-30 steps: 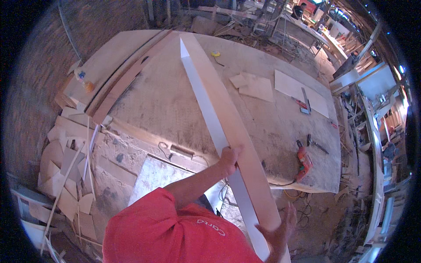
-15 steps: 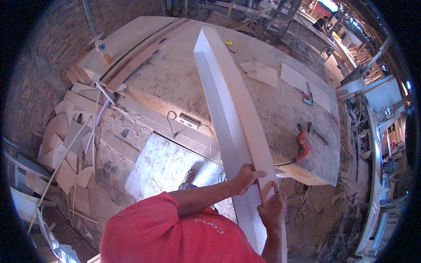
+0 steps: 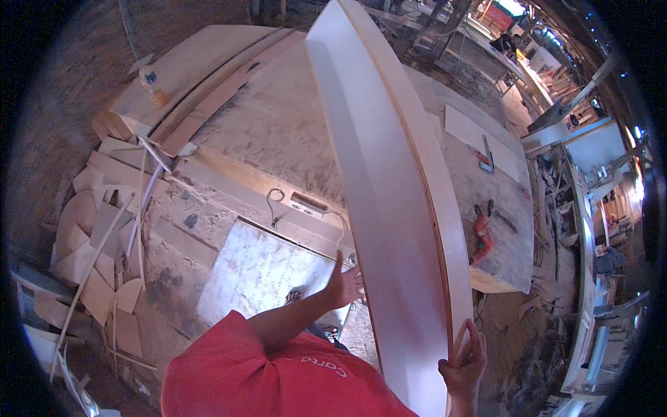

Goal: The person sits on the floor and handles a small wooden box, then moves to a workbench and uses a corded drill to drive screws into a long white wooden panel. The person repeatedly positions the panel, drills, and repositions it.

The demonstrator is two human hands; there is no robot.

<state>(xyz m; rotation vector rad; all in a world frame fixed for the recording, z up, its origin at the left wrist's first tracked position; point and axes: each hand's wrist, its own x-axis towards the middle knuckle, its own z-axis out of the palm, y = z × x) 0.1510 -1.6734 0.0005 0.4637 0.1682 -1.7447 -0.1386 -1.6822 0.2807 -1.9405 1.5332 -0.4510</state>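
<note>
A long wooden box section (image 3: 389, 174), white on its inner faces and edged in bare wood, stretches from close to my body out over the worktable. At its near right side, my right hand (image 3: 464, 363) grips the wooden edge, thumb on one face and fingers on the other. My left hand (image 3: 342, 285) is beside the left edge, thumb raised and fingers spread; whether the fingertips touch the edge I cannot tell.
The large worktable (image 3: 278, 125) bears an orange power drill (image 3: 482, 236), a square (image 3: 486, 154), a flat panel (image 3: 472, 135) and a bottle (image 3: 154, 87). Sockets (image 3: 306, 208) sit on its near side. Wood offcuts (image 3: 97, 257) are heaped at left. A person (image 3: 506, 45) is far off.
The box section has turned to show more of its white inside and stands closer to me. My left hand has left the wooden edge and moved left; my right hand has shifted right and down.
</note>
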